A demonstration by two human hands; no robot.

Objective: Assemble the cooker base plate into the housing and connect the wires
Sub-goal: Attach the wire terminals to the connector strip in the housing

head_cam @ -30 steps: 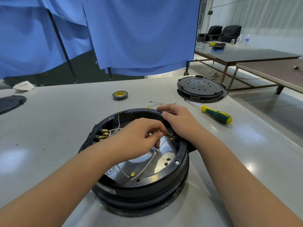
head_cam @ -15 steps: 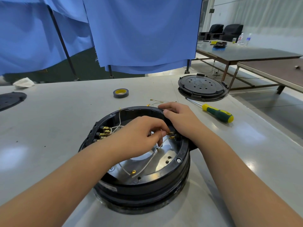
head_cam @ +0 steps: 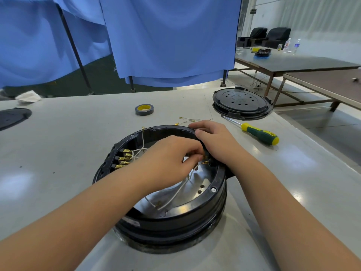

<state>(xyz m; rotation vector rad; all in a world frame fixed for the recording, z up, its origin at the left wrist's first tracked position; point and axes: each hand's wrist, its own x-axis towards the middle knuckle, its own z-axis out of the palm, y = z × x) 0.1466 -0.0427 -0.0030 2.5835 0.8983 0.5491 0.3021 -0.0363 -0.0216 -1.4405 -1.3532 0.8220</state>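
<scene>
Grey table (head_cam: 58, 145) across the whole lower frame. Black round housing (head_cam: 175, 227) at centre, open side up, with the shiny base plate (head_cam: 203, 184) already seated inside, lower right of its bowl. Second black disc (head_cam: 242, 102) at upper right; another, cut off, at the left edge. Left hand (head_cam: 168, 163) over the middle of the housing, fingers curled and pinching at a white wire (head_cam: 175, 194) near the inner right wall. Right hand (head_cam: 216, 141) just to its right, draped over the rim, fingers bent round the edge and steadying it. Screwdriver (head_cam: 259, 133) right of the hands, long axis running upper left to lower right, nearer the right hand. Tape roll (head_cam: 144, 109) above centre. Brass terminals (head_cam: 122, 159) in a row on the inner left wall, wires already on them.

Connector apparently being pushed on: right at the left fingertips, by a small brass tab (head_cam: 205, 162) on the right wall, so a short push rightward. Actual mating point hidden under the fingers; seated or not, cannot tell. Loose thin wires (head_cam: 187, 119) beyond the rim, too fine to trace.
</scene>
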